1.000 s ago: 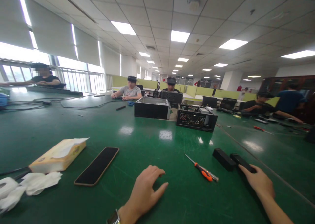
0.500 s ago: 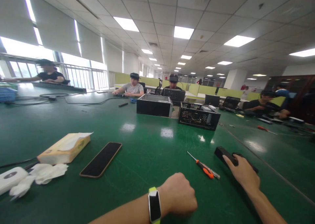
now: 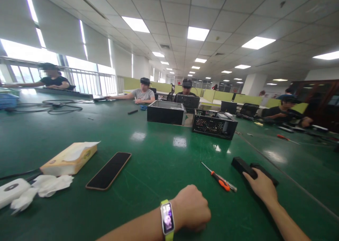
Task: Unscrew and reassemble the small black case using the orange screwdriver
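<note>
My left hand is closed in a fist on the green table, its palm side hidden; nothing sticks out of it. A smartwatch with a yellow-green strap is lit on that wrist. On the right, my right hand grips the near end of a long black block, with the thumb on its left side. A second black block lies against the fingers, partly covered. Between my hands lies an orange-and-black screwdriver, and a slim metal-tipped tool rests along it.
A phone lies left of my left hand, near a tissue pack, crumpled tissues and a white device. Two computer cases stand ahead. Another screwdriver lies far right. Several people sit around.
The watch screen has lit up. My right hand has shifted slightly down along the black block; my left hand stays put. A person across the table has stretched an arm toward the left.
</note>
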The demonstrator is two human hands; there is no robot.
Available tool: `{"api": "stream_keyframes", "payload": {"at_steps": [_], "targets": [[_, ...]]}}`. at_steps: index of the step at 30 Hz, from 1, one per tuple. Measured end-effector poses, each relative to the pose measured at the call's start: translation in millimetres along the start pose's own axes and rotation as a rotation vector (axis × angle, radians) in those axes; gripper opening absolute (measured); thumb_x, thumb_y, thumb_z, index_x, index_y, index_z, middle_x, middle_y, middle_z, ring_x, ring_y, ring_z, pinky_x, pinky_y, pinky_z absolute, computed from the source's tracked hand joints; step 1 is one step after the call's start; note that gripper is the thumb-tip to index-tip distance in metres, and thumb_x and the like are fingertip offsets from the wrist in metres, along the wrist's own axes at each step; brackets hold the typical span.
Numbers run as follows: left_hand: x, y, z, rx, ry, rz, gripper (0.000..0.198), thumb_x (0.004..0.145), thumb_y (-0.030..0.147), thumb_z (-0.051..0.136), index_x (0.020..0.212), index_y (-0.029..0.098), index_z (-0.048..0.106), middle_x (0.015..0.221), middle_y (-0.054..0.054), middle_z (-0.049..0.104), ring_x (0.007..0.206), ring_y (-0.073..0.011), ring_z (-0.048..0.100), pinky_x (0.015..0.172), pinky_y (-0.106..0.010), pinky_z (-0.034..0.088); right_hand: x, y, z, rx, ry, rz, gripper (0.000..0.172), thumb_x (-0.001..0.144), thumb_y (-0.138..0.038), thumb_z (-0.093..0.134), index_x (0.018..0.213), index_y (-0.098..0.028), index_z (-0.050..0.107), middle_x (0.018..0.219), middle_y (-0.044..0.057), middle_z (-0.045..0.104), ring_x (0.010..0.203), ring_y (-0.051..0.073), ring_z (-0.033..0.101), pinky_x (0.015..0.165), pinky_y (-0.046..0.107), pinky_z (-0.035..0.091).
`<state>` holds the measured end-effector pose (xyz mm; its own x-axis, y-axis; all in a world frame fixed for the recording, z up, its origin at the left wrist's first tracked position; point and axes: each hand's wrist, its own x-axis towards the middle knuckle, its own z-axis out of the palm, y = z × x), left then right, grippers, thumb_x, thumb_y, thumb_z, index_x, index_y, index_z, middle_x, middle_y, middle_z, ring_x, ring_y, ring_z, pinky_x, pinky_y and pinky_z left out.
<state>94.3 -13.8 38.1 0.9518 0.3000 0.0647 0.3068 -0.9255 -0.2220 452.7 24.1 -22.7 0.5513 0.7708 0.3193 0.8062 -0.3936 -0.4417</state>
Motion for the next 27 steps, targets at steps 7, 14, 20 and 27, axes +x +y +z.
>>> {"api": "stream_keyframes", "payload": {"at_steps": [7,14,20,27], "targets": [[-43.5,-22.2,17.3,-0.225,0.357,-0.433,0.026,0.083,0.035,0.070,0.102,0.019,0.064,0.101,-0.009,0.067,0.089,-0.0276,0.063,0.076,-0.042,0.053,-28.5,-39.6,-10.1,0.237,0.047,-0.156,0.070,0.077,-0.065,0.052,0.122,-0.013,0.061,0.107,0.014,0.071,0.092,0.031,0.067,0.084,0.037,0.052],[-68.5,-33.3,25.0,-0.404,0.589,-0.478,0.074,0.074,0.052,0.078,0.135,0.019,0.050,0.128,-0.014,0.056,0.116,-0.0339,0.050,0.099,-0.049,0.042,-123.4,-123.7,-9.2,0.517,-0.465,-0.649,0.045,0.080,-0.040,0.068,0.120,-0.020,0.063,0.118,0.009,0.067,0.102,0.026,0.064,0.088,0.034,0.050],[-66.7,-23.7,20.4,-0.545,0.445,-0.458,0.037,0.072,0.043,0.081,0.100,0.021,0.070,0.101,-0.007,0.065,0.098,-0.0280,0.055,0.087,-0.041,0.043,-153.0,-146.5,-11.0,0.545,-0.639,-0.737,0.043,0.073,-0.033,0.075,0.112,-0.018,0.067,0.104,0.008,0.070,0.092,0.025,0.064,0.084,0.035,0.049],[-63.8,-22.6,28.8,-0.603,0.406,-0.535,0.035,0.070,0.039,0.080,0.099,0.022,0.070,0.098,-0.006,0.063,0.091,-0.0253,0.055,0.080,-0.036,0.043,-120.0,-118.3,-2.7,0.548,-0.391,-0.736,0.032,0.085,-0.041,0.062,0.110,-0.021,0.067,0.103,0.008,0.068,0.086,0.023,0.063,0.074,0.032,0.051]]}}
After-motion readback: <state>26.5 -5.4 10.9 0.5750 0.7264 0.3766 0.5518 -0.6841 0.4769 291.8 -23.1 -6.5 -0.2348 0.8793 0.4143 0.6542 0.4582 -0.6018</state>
